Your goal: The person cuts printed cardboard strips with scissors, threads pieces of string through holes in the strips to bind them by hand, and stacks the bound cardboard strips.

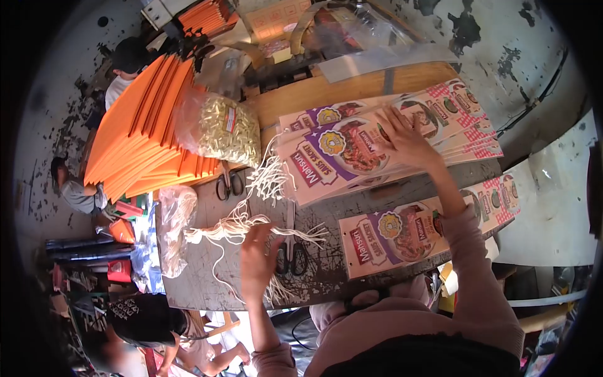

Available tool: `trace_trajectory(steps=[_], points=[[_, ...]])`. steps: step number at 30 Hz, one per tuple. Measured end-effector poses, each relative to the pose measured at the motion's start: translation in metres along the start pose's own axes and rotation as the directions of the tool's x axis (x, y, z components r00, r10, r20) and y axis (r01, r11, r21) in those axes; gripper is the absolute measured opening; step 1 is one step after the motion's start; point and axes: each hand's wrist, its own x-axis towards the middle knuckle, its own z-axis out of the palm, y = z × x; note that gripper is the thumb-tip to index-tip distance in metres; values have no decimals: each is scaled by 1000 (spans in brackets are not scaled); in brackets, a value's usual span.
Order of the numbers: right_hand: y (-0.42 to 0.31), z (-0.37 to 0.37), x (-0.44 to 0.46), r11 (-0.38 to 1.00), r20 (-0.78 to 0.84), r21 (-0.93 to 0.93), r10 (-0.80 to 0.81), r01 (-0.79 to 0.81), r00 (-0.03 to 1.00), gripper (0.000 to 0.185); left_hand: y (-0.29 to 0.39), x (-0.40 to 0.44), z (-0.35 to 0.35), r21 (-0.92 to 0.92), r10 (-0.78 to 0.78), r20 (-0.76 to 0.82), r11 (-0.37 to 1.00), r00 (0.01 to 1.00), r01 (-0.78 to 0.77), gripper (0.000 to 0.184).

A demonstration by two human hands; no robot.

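Note:
My left hand (254, 261) is over the white cords (235, 225) on the worn dark table, thumb apart from the fingers; no cord is clearly gripped. Black-handled scissors (292, 259) lie just right of it. My right hand (401, 133) rests with spread fingers on a stack of pink and purple printed bags (314, 160). White cord ends (270, 179) hang out at the stack's left edge. A smaller printed stack (377, 242) lies nearer my body, under my right forearm.
Orange bags (141, 135) are piled at the left, beside a clear bag of small gold-coloured pieces (229, 129). A second pair of scissors (229, 183) and a clear plastic bag (178, 229) lie nearby. Other people (141, 320) are at the left. Plastic sheets (377, 60) lie at the back.

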Motion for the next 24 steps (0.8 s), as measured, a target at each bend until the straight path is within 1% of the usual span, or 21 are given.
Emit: trace_trajectory(steps=[1, 2, 3, 4, 5, 6, 7, 9, 11, 12, 14, 15, 17, 19, 21, 23, 24], points=[[-6, 6, -7, 1000, -74, -8, 4, -5, 997, 51, 1, -5, 14, 1, -11, 2, 1000, 1000, 11, 26], [-7, 5, -11, 1000, -70, -4, 3, -4, 998, 51, 0, -7, 28, 99, 123, 17, 987, 992, -124, 27], [-8, -2, -13, 1000, -86, 8, 24, -23, 996, 49, -1, -10, 37, 193, 253, 45, 947, 966, -257, 28], [-11, -10, -15, 999, -102, 21, 45, -43, 994, 47, -1, -12, 39, 164, 238, 51, 956, 970, -243, 29], [-15, -16, -19, 999, -105, 20, 47, -45, 993, 47, 2, -11, 43, 214, 254, 51, 942, 966, -259, 27], [-23, -22, -24, 987, -149, 158, 14, 10, 989, 43, 5, -10, 48, 262, 272, 49, 925, 961, -275, 25], [-33, -29, -30, 954, -194, 291, -11, 68, 981, 40, 6, -9, 52, 259, 275, 49, 925, 960, -278, 25], [-67, -50, -43, 959, -197, 273, -21, 75, 980, 33, 7, -6, 60, 376, 283, 54, 883, 958, -282, 19], [-90, -57, -61, 914, -124, 392, -57, 102, 991, 28, 12, -5, 61, 392, 299, 55, 871, 953, -296, 18], [-99, -56, -68, 916, -121, 391, -47, 91, 992, 28, 14, -5, 61, 412, 307, 54, 860, 950, -301, 17], [-114, -51, -81, 826, 0, 558, -94, 78, 996, 24, 19, -5, 58, 404, 293, 73, 865, 953, -297, 18], [-120, -50, -85, 825, 0, 561, -93, 77, 996, 24, 19, -6, 57, 417, 286, 85, 860, 954, -295, 17], [-129, -47, -91, 765, 60, 642, -119, 53, 991, 22, 15, -7, 56, 436, 275, 93, 853, 957, -288, 17], [-133, -39, -94, 745, 45, 665, -123, 62, 991, 21, 7, -9, 59, 420, 320, 107, 844, 941, -334, 11], [-135, -37, -95, 728, 32, 683, -122, 67, 992, 21, 10, -10, 57, 418, 314, 94, 849, 945, -323, 11], [-135, -40, -96, 669, 67, 742, -146, 48, 987, 23, 18, -11, 56, 410, 313, 82, 855, 946, -318, 11], [-137, -42, -96, 671, 68, 740, -143, 46, 987, 23, 23, -13, 55, 317, 324, 35, 894, 946, -318, 12]])
